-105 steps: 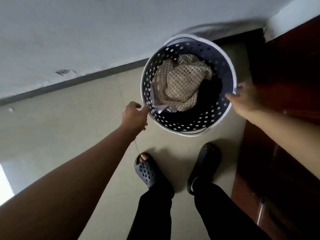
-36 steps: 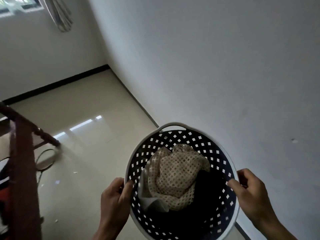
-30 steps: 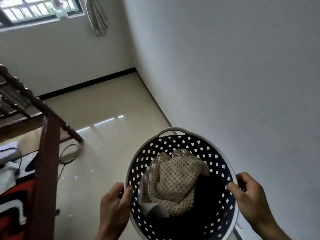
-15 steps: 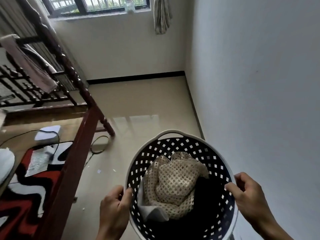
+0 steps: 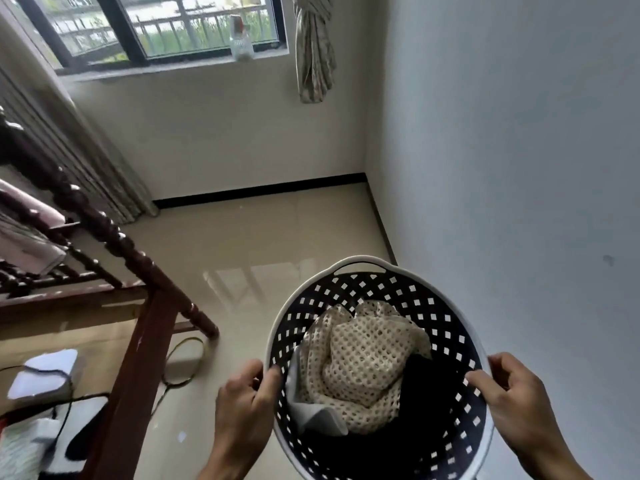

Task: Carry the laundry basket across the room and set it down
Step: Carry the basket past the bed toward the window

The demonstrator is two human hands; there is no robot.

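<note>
Plastic laundry basket (image 5: 460, 327) with cream mesh cloth (image 5: 363, 362) hangs in the air between the left hand (image 5: 242, 407) and right hand (image 5: 519, 407), fingers closed around its rim, so the lifting looks done while the glossy floor (image 5: 277, 244) ahead and the setting down remain.

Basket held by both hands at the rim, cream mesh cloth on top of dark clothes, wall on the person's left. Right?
Not quite: the head view shows the wall on the person's right. The rest holds: left hand and right hand grip the basket rim, cream mesh cloth atop dark clothes.
</note>
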